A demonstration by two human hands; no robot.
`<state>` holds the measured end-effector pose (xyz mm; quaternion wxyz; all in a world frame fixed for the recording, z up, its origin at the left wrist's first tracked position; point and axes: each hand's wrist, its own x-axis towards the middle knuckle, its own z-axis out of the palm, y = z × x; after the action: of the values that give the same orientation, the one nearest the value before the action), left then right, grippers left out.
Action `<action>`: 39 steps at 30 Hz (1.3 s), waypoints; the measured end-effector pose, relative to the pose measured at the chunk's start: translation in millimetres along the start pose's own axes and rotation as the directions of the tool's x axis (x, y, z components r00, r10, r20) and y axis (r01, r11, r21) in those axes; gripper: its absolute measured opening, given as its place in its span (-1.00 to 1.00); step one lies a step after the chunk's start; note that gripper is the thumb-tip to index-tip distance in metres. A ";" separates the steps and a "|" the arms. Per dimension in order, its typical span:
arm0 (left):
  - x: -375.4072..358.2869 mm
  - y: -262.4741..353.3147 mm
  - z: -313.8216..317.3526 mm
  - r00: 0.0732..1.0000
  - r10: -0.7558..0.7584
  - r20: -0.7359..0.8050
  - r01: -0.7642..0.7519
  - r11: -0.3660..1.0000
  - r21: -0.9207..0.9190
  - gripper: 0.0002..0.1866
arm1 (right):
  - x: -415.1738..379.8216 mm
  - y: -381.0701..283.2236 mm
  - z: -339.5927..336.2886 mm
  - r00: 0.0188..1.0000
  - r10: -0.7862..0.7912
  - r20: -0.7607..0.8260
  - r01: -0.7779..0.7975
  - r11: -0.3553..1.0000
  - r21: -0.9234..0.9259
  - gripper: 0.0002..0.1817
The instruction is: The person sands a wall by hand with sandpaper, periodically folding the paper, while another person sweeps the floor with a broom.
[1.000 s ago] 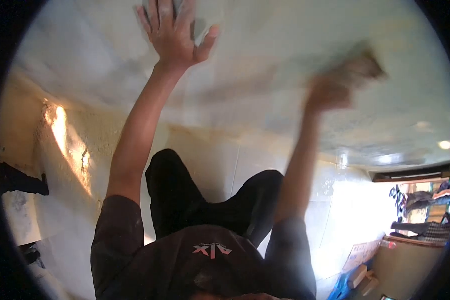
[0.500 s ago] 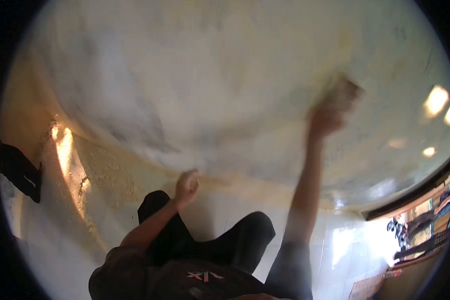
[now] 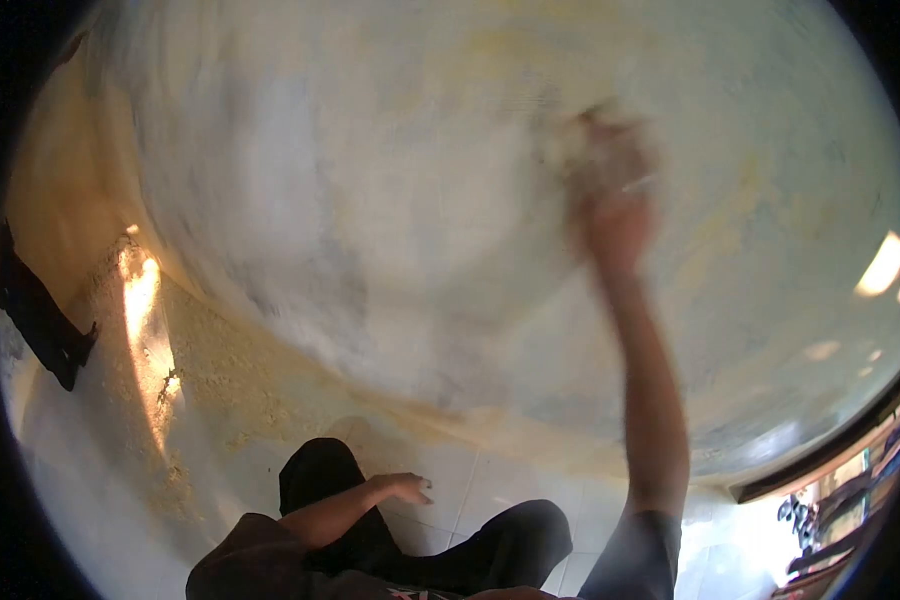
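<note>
A large, pale wall (image 3: 420, 200), mottled white, grey and yellow, fills most of the view and looks curved. My right hand (image 3: 618, 205) is raised against it, blurred by motion. Its fingers are closed on a brown, flat piece that looks like sandpaper (image 3: 598, 115); most of that piece is hidden by the hand and the blur. Low down, above the floor beside my bent knee, my left hand (image 3: 406, 487) hangs loosely with fingers partly extended and nothing visible in it.
Yellowish dust (image 3: 240, 385) covers the tiled floor (image 3: 450, 475) along the wall's foot. A sunlit streak (image 3: 142, 320) lies at left, beside a person's dark-clothed leg (image 3: 42, 310). Far right, past a dark edge (image 3: 820, 445), other people and objects appear in a bright opening.
My right hand has moved left and slightly up across the wall with the brown piece. My left hand has dropped lower and farther right, and the view has shifted.
</note>
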<state>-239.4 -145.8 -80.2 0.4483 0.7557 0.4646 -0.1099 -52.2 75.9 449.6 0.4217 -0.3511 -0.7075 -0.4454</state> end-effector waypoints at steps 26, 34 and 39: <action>7.5 -5.9 -25.0 0.986 -0.129 -0.107 0.121 0.990 -0.073 -0.31 | -220.4 -96.5 0.6 0.932 0.113 0.345 -0.138 0.989 0.049 -0.59; -29.1 27.4 -34.5 0.992 -0.041 -0.116 0.034 0.997 -0.064 -0.34 | -80.2 -103.9 20.8 0.984 0.112 -0.137 -0.102 0.992 0.078 -0.60; -29.3 30.0 -38.0 0.992 -0.063 -0.109 0.052 0.994 -0.100 -0.41 | -309.1 -208.9 31.8 0.840 0.379 0.389 -0.450 0.886 0.108 -0.58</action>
<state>-240.9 -138.8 -24.0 0.4542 0.7244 0.5154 -0.0575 -120.5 -6.7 90.8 0.4048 -0.5283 -0.7190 -0.2001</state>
